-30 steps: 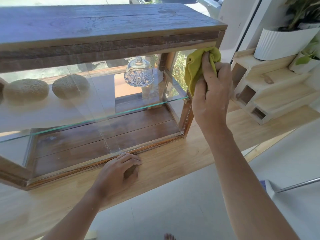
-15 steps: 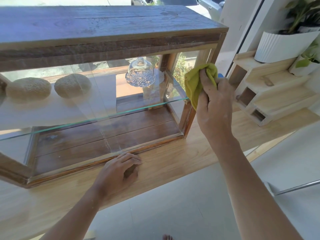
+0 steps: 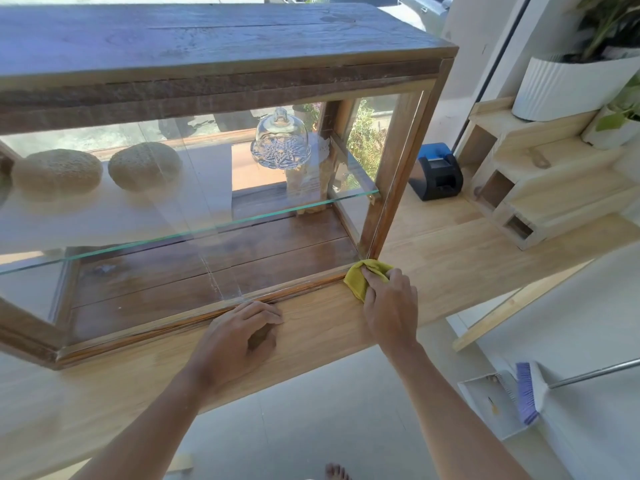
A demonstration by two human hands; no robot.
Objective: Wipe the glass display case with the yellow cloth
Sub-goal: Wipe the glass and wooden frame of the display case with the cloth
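Observation:
The glass display case (image 3: 401, 161), framed in dark wood, stands on a light wooden counter (image 3: 450, 265). My right hand (image 3: 389, 306) presses the yellow cloth (image 3: 360, 278) against the case's bottom right front corner, where the corner post meets the base. My left hand (image 3: 242, 337) rests on the counter with curled fingers, touching the lower front frame of the case and holding nothing. Inside the case, a glass shelf carries two round loaves (image 3: 59, 171) and a cut-glass dome (image 3: 280, 140).
A blue and black device (image 3: 436, 171) sits on the counter just right of the case. Further right stand stepped wooden blocks (image 3: 526, 188) with white plant pots (image 3: 568, 84). On the floor at lower right lie a dustpan (image 3: 491, 400) and a broom (image 3: 530, 389).
My right hand has slid the yellow cloth down the right front corner post, from near the top of the case to its base. My left hand has stayed in place.

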